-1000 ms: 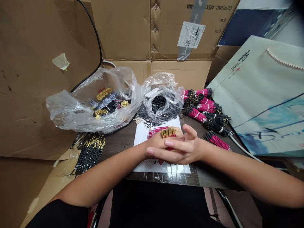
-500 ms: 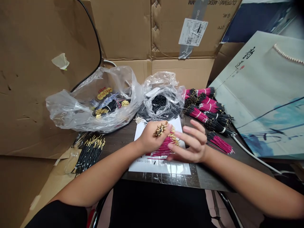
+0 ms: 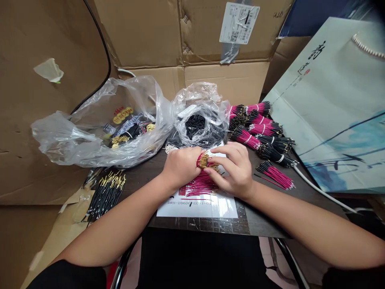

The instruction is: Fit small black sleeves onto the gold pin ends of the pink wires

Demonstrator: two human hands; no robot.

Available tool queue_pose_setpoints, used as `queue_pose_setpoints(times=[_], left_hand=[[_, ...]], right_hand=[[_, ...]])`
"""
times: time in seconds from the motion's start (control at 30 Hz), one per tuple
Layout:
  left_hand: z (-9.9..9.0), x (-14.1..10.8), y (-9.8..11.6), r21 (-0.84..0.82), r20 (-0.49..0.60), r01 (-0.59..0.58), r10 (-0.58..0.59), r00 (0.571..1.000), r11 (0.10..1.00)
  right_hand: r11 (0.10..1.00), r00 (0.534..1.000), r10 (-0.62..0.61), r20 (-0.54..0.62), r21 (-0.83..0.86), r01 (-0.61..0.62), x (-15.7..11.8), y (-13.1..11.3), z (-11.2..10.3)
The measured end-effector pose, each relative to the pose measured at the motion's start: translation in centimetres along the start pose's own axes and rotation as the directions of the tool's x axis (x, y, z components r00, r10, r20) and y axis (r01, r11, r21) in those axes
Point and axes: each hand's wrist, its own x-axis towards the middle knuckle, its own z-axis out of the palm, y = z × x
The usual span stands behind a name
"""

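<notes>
My left hand (image 3: 183,166) is closed around a bundle of wires (image 3: 202,159), its gold terminal ends sticking out toward the right. My right hand (image 3: 236,170) curls in from the right, thumb and fingertips at those gold ends. Beneath both hands lies a loose pile of pinkish-red wires (image 3: 200,185) with gold tips, resting on a white printed sheet (image 3: 197,212). One single red wire (image 3: 197,199) lies apart along the sheet. The bundle's other end is hidden inside my left fist.
Black wires with gold tips (image 3: 106,196) lie at the left. Behind are a clear plastic bag (image 3: 72,140) and a bag of black pieces (image 3: 195,126). Tied red and black bundles (image 3: 264,128) and a loose red bunch (image 3: 278,175) sit right, beside a paper bag (image 3: 339,120).
My left hand has turned so the gold ends point right instead of toward me. My right hand has moved in from spread fingers to the bundle's tips. The view has shifted slightly.
</notes>
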Motion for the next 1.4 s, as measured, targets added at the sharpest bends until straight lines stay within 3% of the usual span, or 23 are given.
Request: queue_pose_setpoints(times=[0.37,1.0,1.4], left_hand=[[0.26,0.09,-0.23,-0.014,0.056,-0.051,0.051,0.997,0.999],[0.63,-0.34,-0.11,0.098,-0.071,-0.082,0.089,0.994,0.992],[0.54,-0.12,0.21,-0.015,0.049,-0.008,0.009,0.999,1.000]], right_hand=[[0.977,0.997,0.039,0.067,0.206,-0.053,-0.25,0.58,0.28],[0.981,0.995,0.091,0.040,0.166,-0.097,-0.38,0.09,0.45],[0.922,0.961,0.274,0.039,0.275,-0.274,-0.09,0.30,0.64]])
